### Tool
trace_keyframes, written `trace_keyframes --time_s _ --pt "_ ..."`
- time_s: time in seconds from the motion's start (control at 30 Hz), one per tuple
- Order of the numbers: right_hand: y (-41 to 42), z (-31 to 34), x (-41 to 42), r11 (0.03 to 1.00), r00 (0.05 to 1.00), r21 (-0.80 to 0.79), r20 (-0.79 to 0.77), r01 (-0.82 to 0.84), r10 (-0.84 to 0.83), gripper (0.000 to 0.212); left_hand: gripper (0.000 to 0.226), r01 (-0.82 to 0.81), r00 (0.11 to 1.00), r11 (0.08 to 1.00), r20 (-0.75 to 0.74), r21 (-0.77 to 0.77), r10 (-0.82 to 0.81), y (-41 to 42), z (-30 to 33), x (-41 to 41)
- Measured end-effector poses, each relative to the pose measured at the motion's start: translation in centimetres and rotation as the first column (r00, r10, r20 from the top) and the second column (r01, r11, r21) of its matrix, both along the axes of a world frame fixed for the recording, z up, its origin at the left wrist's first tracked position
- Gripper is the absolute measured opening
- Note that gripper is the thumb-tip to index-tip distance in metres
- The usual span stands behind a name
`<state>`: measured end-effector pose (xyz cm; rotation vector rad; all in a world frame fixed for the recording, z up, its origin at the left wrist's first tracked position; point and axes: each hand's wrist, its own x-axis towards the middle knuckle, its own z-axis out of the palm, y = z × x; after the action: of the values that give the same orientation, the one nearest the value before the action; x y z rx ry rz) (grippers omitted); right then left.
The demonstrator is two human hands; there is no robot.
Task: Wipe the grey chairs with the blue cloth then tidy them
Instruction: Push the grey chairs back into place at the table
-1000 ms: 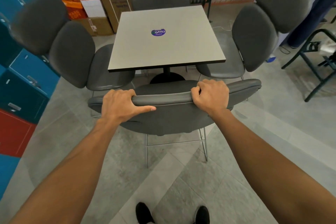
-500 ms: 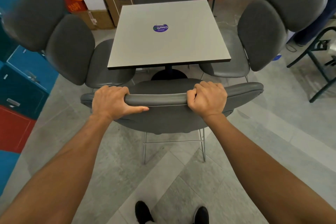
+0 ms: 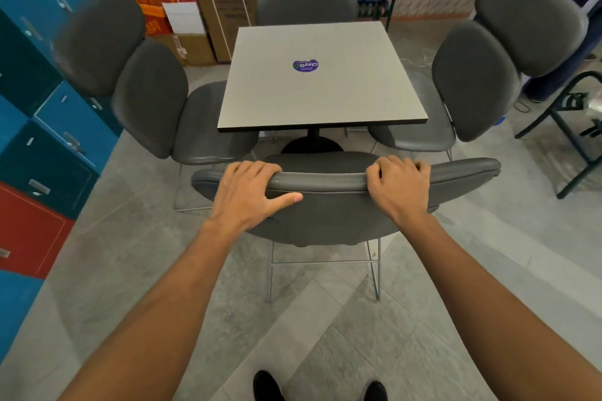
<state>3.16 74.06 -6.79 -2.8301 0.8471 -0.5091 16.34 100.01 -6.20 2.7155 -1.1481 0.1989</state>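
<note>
your left hand (image 3: 242, 194) and right hand (image 3: 399, 187) both grasp top edge of near grey chair (image 3: 342, 215), facing counter (image 3: 319, 81). padded rim, stiff frame, likely light; hold wide, push evenly.

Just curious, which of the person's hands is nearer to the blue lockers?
Left. The left hand grips the near chair's backrest on the side toward the blue lockers; the right hand grips it farther along, away from them.
</note>
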Motion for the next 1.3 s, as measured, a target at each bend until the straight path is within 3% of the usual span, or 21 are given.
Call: trace_keyframes --time_s 0.1,0.43,0.83,1.03,1.3 --pt "3.6 0.3 1.1 1.000 1.000 0.026 -0.010 -0.017 0.017 0.036 0.072 0.038 0.999 0.999 0.000 -0.034 -0.038 2.4 -0.1 0.4" --pt "18.7 2.2 8.6 0.937 0.963 0.226 0.020 -0.267 0.270 0.035 0.076 -0.079 0.994 0.994 -0.076 -0.081 0.073 13.6 -0.3 5.4" --pt "34.1 -0.6 20.9 0.757 0.813 0.304 0.133 -0.578 0.567 0.055 0.082 -0.421 0.891 0.902 -0.228 -0.091 0.392 29.4 -2.1 10.5" --pt "39.6 -3.5 30.0 0.698 0.794 0.405 0.135 -0.590 0.593 0.069 0.083 -0.524 0.828 0.849 -0.277 -0.072 0.488 36.3 -4.2 17.9" --pt "43.2 -4.7 43.9 0.671 0.834 0.534 0.128 -0.514 0.537 0.070 0.080 -0.506 0.820 0.863 -0.319 -0.012 0.476 39.7 -4.0 31.6"
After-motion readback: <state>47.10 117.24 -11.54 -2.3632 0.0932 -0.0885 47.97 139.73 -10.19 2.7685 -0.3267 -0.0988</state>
